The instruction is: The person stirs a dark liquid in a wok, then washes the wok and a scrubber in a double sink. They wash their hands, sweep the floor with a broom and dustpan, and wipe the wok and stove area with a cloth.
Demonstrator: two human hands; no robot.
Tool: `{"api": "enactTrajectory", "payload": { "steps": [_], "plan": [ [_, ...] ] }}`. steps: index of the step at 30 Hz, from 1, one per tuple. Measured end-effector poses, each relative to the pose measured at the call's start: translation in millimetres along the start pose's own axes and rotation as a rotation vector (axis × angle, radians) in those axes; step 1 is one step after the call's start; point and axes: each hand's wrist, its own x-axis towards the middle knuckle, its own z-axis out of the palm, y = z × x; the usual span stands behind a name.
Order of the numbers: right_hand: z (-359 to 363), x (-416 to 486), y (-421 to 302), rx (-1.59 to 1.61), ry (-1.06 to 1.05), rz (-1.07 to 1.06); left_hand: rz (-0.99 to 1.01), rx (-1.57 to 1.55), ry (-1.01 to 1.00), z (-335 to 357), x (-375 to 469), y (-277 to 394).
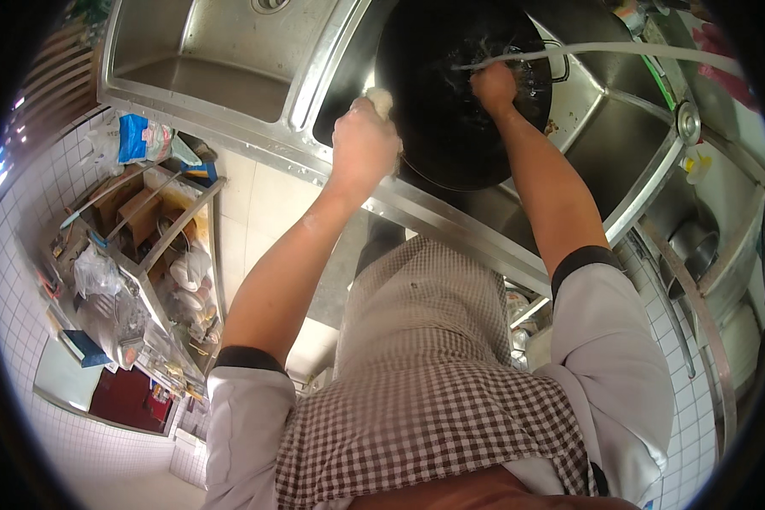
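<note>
A large black wok (pixel 449 121) rests in the right-hand basin of a stainless steel sink (pixel 586 127). My left hand (pixel 364 140) is closed around a pale cloth or sponge (pixel 380 101) at the wok's left rim, above the sink's front edge. Inside the wok, toward its right side, is my right hand (pixel 496 86), its fingers curled down amid splashing water; whether it holds anything cannot be told. A whitish hose or stream of water (pixel 586 48) comes in from the right and reaches the wok beside that hand. One loop handle (pixel 560 62) shows at the wok's right rim.
Left of the wok lies a second steel basin (pixel 229 83) with a drain (pixel 271 5). Below on the left stands a metal rack (pixel 182 223) with boxes, dishes and plastic bags. A steel pot (pixel 695 248) sits at the far right. The sink's front edge (pixel 459 220) runs before my apron.
</note>
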Motion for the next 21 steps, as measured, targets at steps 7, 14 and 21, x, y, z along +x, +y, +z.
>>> {"api": "enactTrajectory", "payload": {
  "steps": [7, 14, 21],
  "plan": [
    [34.4, -25.1, -63.2, 0.362, 0.141, -0.193, 0.073, 0.015, 0.044, 4.7, 2.6, -7.4],
    [23.7, -29.7, -83.0, 0.205, 0.071, -0.105, 0.048, 0.015, 0.054, 5.4, 0.0, -7.8],
    [37.7, -1.1, -43.6, 0.220, 0.020, -0.125, 0.055, -0.022, 0.039, 6.0, 1.5, -5.8]
  ]
}}
